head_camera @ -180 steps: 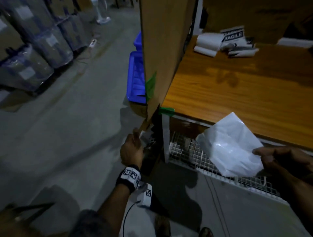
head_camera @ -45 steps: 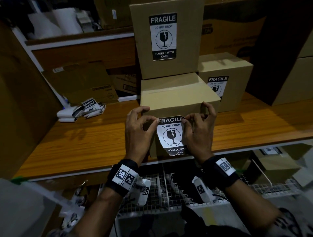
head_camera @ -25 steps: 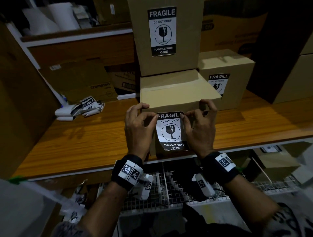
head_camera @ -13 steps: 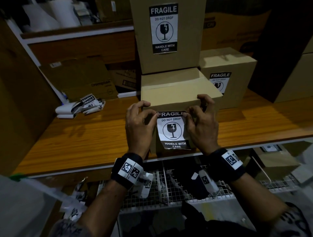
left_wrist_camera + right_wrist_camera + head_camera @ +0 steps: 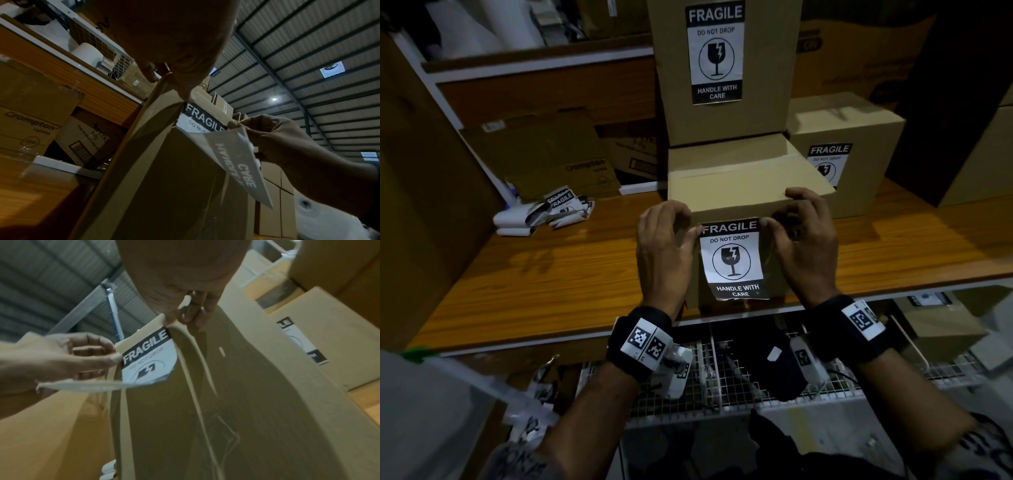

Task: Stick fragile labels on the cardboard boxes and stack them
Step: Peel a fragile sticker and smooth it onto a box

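The tall labelled box [image 5: 726, 72] is cut off above; the far label [image 5: 828, 164] seems partly hidden.

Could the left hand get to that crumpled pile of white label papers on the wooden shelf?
Probably yes: the pile lies on open shelf with nothing between, but the left hand is pinching the fragile label.

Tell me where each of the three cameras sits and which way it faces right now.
Head: worn high, looking forward and down at the front box on the wooden shelf; both forearms and hands show.
Left wrist: low, looking up past the left hand at the roof; the right hand shows too.
Right wrist: low, looking up past the right hand; the left hand shows.
All share the fragile label, pinched at its top corners.
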Motion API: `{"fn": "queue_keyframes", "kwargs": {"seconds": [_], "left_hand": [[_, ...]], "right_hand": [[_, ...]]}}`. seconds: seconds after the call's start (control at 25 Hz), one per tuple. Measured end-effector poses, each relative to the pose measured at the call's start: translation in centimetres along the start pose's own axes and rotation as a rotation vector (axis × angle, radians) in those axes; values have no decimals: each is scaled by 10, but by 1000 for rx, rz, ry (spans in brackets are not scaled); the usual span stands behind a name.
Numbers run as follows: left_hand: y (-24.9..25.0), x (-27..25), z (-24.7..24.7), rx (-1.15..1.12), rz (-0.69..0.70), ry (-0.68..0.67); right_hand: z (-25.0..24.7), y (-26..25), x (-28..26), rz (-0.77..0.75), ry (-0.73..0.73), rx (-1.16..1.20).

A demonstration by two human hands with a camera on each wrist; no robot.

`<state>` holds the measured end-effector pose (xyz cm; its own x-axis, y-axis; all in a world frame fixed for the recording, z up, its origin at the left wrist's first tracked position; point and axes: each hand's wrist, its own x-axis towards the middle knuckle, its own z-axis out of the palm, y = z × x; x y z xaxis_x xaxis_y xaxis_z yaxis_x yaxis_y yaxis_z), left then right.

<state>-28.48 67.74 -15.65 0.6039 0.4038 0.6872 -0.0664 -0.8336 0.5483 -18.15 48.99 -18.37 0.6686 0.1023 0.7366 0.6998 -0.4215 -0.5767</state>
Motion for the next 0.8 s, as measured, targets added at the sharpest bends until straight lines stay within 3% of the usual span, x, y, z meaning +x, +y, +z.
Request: {"fn": "queue_keyframes", "kwargs": {"seconds": [0.24,0.4,0.6,0.8], "left_hand": [[1,8,8,171,50,-58],[-7,8,11,232,126,-53],[-23,5,11,290,143,-151],[-29,5,10,291,222,-150]], "right_hand": [[9,-1,9,2,-10,-225],[10,8,12,-6,-21,-217],[15,15,5,-27,42,-129],[12,32,-7,-158,-84,-227]]}}
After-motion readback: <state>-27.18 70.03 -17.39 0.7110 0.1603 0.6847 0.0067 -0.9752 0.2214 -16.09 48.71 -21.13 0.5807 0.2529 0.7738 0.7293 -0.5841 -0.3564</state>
